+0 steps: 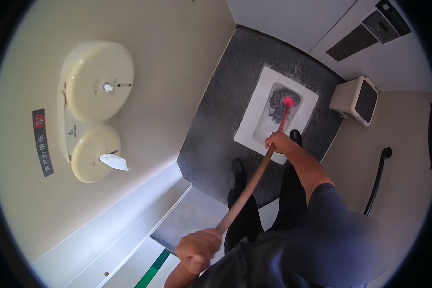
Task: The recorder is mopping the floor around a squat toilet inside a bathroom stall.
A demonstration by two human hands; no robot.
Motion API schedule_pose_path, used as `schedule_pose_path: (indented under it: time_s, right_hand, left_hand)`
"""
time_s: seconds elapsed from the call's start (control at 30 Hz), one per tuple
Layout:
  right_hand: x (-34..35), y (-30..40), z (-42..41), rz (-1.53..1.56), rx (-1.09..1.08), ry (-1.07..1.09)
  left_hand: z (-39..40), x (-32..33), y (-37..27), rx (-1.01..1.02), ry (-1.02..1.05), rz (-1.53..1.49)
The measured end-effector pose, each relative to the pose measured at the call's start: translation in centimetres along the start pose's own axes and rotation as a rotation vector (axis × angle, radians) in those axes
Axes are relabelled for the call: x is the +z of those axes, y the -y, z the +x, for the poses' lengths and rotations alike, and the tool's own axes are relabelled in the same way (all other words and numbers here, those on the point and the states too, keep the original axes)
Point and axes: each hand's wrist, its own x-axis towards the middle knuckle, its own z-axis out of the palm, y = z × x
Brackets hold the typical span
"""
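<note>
I hold a string mop with both hands. My left hand (198, 250) is wrapped around the upper end of its wooden handle (250, 189), low in the view. Further down the shaft, my right hand (281, 142) grips just above the red lower section. The grey mop head (278, 105), with a pink-red socket (288, 102), rests inside the basin of a white squat toilet (250, 124). The handle slants from lower left to upper right, and its top end is hidden by my left hand.
Two round cream paper dispensers (100, 81) hang on the left wall, paper poking out of both. A lidded bin (349, 99) stands right of the toilet. A black grab bar (375, 183) runs along the right wall. My black shoes (238, 169) are on the dark speckled floor (210, 122).
</note>
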Motion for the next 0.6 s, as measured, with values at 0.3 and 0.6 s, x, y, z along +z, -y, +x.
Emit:
schedule_pose_path:
  time_s: [0.3,0.6]
  right_hand:
    - [-14.5,18.9,5.7,-0.011,-0.168,-0.277]
    - [-7.5,9.3,7.3,-0.037,0.001,-0.326]
  left_hand:
    - [2.7,-2.2,-15.9,0.815,0.306,-0.428]
    - [-0.2,0.8,-7.8,0.380,0.426,0.002]
